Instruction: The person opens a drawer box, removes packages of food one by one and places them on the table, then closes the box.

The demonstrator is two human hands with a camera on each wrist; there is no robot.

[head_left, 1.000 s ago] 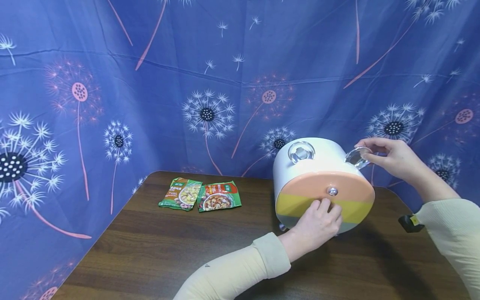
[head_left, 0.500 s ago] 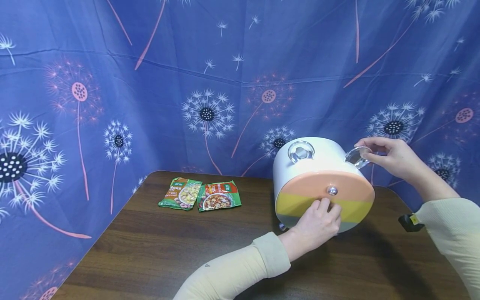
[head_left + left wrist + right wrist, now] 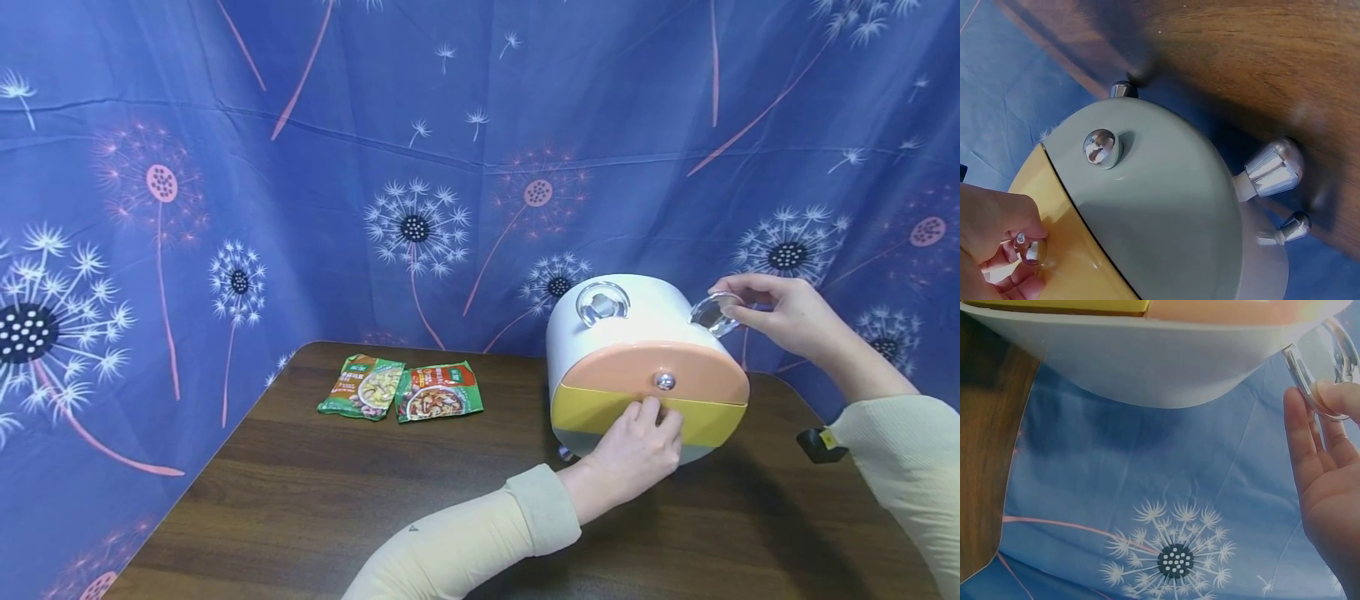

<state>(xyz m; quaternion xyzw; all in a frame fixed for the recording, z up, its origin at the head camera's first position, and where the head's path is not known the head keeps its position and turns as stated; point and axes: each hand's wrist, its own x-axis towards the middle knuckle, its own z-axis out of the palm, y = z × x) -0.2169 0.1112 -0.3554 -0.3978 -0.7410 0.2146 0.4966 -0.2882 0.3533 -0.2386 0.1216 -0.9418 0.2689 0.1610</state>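
Note:
A rounded white cabinet (image 3: 645, 312) stands on short metal feet, its front banded in orange, yellow and grey-green. The left hand (image 3: 637, 446) is at the yellow drawer (image 3: 592, 408); in the left wrist view its fingers pinch a shiny metal knob (image 3: 1030, 249). A second knob (image 3: 1099, 147) sits on the grey-green drawer (image 3: 1166, 187). The right hand (image 3: 783, 317) holds the right of two silver ear-shaped rings (image 3: 716, 314) on top, between thumb and fingers, as the right wrist view also shows. The orange section has its own knob (image 3: 664, 381).
Two green food packets, one with an orange-brown part (image 3: 363, 387) and one with a red part (image 3: 439, 392), lie side by side on the wooden table (image 3: 300, 500), left of the cabinet. Blue dandelion-patterned cloth (image 3: 315, 208) hangs behind and at the left.
The yellow drawer now stands slightly forward, with a thin edge line showing below the orange section. Both hands look almost unmoved.

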